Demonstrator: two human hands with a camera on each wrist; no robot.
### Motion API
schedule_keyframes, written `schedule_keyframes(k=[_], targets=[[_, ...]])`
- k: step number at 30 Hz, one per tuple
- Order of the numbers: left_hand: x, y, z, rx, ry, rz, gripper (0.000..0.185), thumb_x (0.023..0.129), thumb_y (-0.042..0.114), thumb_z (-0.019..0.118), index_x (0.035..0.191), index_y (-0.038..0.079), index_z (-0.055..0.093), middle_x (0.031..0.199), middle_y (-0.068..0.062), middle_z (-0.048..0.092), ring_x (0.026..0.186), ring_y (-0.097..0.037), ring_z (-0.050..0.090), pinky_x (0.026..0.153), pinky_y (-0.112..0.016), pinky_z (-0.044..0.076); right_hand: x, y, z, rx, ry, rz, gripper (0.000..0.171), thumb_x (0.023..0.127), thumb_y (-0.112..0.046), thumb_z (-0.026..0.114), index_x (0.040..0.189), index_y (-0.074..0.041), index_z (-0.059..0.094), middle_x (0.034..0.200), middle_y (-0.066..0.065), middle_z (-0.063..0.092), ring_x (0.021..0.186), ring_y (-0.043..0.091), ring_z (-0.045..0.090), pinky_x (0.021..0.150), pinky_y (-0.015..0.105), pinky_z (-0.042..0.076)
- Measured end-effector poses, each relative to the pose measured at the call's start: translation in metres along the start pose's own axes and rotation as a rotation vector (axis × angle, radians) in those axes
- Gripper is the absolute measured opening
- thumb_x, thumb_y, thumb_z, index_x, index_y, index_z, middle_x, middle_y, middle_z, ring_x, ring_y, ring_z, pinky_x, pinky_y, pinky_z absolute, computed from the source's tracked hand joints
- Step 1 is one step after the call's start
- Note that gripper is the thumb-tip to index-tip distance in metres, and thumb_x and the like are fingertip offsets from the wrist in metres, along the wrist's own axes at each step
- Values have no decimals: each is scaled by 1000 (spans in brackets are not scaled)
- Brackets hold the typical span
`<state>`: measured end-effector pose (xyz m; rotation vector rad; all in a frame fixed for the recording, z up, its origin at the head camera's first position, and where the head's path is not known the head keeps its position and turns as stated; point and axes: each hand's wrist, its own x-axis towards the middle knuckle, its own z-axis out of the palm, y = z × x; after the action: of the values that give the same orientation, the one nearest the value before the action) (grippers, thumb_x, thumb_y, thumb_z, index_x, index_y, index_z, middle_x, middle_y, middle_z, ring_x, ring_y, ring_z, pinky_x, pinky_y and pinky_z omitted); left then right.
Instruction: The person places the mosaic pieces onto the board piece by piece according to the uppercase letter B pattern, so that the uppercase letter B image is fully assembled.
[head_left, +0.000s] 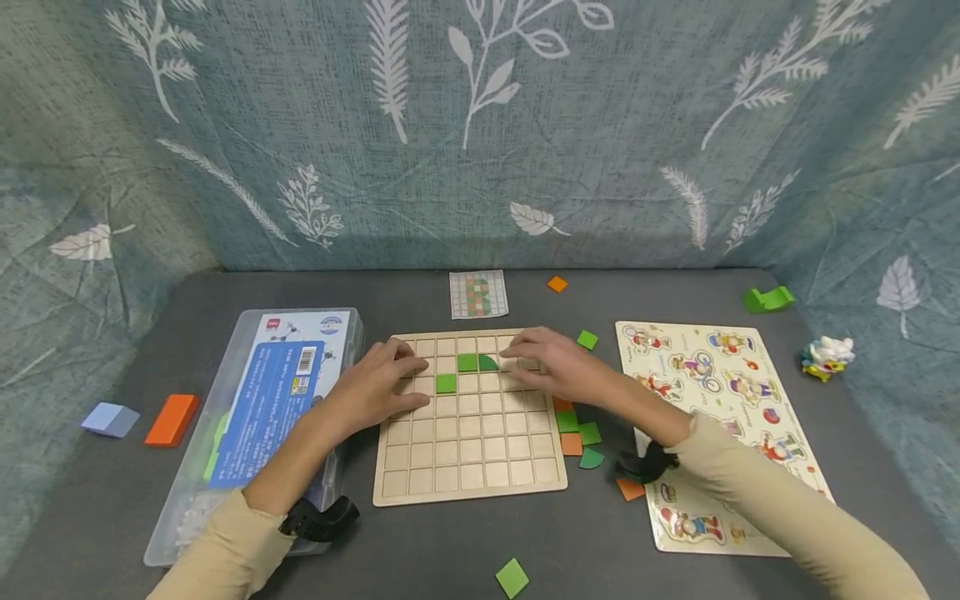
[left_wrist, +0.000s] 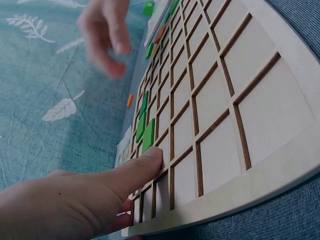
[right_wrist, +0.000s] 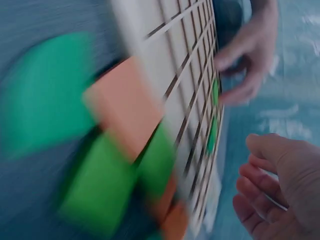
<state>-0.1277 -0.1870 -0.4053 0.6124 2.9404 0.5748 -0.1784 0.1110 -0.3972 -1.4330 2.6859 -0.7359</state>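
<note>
Could totally knock the dark-green quarter-circle tile (head_left: 488,363) askew on the pale wooden grid board (head_left: 471,452) by sweeping the right hand (head_left: 553,360) low (with fingers apart, left hand (head_left: 375,382) likewise).

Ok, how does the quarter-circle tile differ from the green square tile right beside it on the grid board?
The quarter-circle tile has a curved edge; the green square tile has straight sides. The quarter-circle tile is a darker green than the green square tile and lies nearer the right hand. Both sit in one row of the wooden grid board.
</note>
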Motion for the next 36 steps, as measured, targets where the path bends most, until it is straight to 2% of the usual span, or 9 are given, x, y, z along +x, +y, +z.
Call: schedule_keyframes(k=[3, 5, 9, 12, 19, 24, 28, 36], targets=[[0, 0, -1, -6, -6, -1, 47, 86, 33, 73, 125, 9, 64, 123, -10, 53, 106, -26, 49, 79, -43, 45, -29, 15, -7, 75, 15, 115, 33, 92, -15, 67, 123, -3, 65, 114, 12, 64, 88, 20, 59, 73, 30, 47], [-1, 0, -2, -3, -8, -1, 47, 86, 33, 73, 125, 9, 64, 123, -11, 53, 107, -26, 48, 80, -43, 45, -47, 23, -9, 100, 26, 159, 36, 91, -14, 68, 125, -2, 63, 113, 12, 64, 85, 19, 58, 70, 27, 47], [-1, -1, 0, 3, -11, -5, 47, 86, 34, 73, 125, 10, 64, 124, -10, 53, 108, -26, 48, 81, -44, 46, -73, 30, -7, 117, 49, 221, 42, 88, -16, 71, 128, -5, 61, 114, 9, 66, 95, 19, 62, 73, 25, 51], [-1, -1, 1, -1, -11, -5, 47, 86, 34, 73, 126, 11, 64, 124, -10, 52, 108, -26, 48, 81, -44, 46, -83, 31, -6, 117, 76, 245, 43, 86, -15, 74, 126, -6, 62, 113, 7, 67, 96, 18, 62, 75, 25, 51], [-1, 0, 0, 4, -16, -13, 47, 86, 34, 73, 126, 10, 64, 125, -10, 52, 109, -27, 48, 81, -44, 46, -80, 30, -3, 75, 119, 227, 31, 84, -16, 76, 113, -9, 67, 109, 5, 67, 92, 16, 60, 75, 27, 50], [0, 0, 0, -7, -15, -10, 47, 86, 33, 73, 126, 10, 64, 124, -10, 53, 106, -25, 48, 79, -43, 45, -71, 28, -1, 36, 127, 188, 20, 84, -13, 76, 103, -12, 70, 106, 4, 68, 95, 19, 61, 79, 35, 49], [-1, 0, 0, -1, -14, -12, 47, 86, 34, 73, 126, 10, 64, 125, -10, 53, 109, -26, 49, 83, -45, 46, -68, 28, 1, 5, 100, 197, 15, 85, -13, 74, 100, -13, 72, 107, 4, 68, 101, 22, 62, 85, 40, 50], [0, 0, -2, -5, -24, -15, 48, 86, 34, 73, 128, 10, 63, 125, -10, 52, 107, -26, 48, 81, -45, 46, -68, 27, 1, -36, 50, 216, 17, 86, -12, 73, 103, -12, 74, 112, 8, 67, 104, 27, 61, 87, 43, 51]])
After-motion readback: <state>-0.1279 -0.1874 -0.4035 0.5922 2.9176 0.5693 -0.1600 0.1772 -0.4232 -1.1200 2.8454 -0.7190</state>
